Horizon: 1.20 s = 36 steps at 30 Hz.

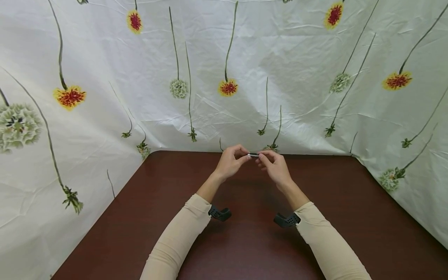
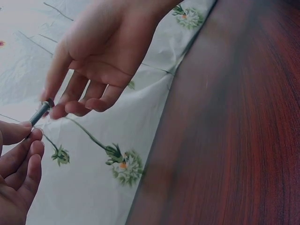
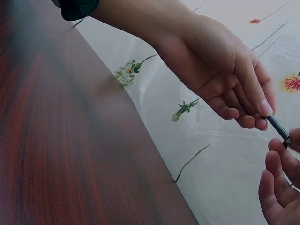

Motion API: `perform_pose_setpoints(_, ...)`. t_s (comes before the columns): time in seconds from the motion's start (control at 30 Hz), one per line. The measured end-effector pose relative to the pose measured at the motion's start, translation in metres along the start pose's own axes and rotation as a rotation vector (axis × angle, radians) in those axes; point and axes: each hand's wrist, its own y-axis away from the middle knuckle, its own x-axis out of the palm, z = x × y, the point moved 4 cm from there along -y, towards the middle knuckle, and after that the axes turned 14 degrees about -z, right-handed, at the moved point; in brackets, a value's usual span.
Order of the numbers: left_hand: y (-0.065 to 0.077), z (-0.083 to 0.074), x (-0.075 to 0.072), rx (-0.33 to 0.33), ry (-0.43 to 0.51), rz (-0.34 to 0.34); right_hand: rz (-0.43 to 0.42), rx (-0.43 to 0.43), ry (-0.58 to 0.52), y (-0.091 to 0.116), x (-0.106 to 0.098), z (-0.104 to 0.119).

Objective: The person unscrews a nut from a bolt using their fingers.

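Note:
Over the far edge of the table, a small metal bolt [image 1: 253, 155] spans the gap between the two hands. My left hand [image 1: 229, 162] pinches the threaded end with thumb and fingertips. At the other end, my right hand [image 1: 277, 168] pinches the wider part with thumb and finger. Threads show along the bolt [image 2: 39, 113] in the left wrist view. The bolt [image 3: 277, 126] also appears at the right of the right wrist view, slanting between both hands. Fingertips partly cover its ends, so I cannot tell whether the wider part is a head or a nut.
A dark red-brown wooden table [image 1: 245, 241] lies under the forearms. Behind and beside it hangs a white cloth [image 1: 210, 50] printed with flowers. Black wrist mounts [image 1: 219, 213] jut inward from both beige sleeves.

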Motion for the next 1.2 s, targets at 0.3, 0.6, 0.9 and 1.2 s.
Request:
perform_pose_setpoints(0.3,-0.0002,0.0012,-0.0013,0.007,-0.017,-0.011,0.003,0.018,0.007,-0.0005,0.0002,-0.0001)
perform_pose_setpoints(0.6,0.0002,0.0001,-0.0007,0.005,-0.012,-0.004,-0.007,0.016,0.01,0.0003,-0.0008,0.0003)
perform_pose_setpoints(0.9,-0.0007,-0.0001,-0.0004,0.008,-0.008,-0.003,-0.011,0.057,-0.083,0.0001,0.0025,0.0009)
perform_pose_setpoints(1.2,0.0009,0.0009,-0.0007,0.01,-0.036,-0.007,-0.016,0.035,-0.146,0.0005,0.0022,0.0008)
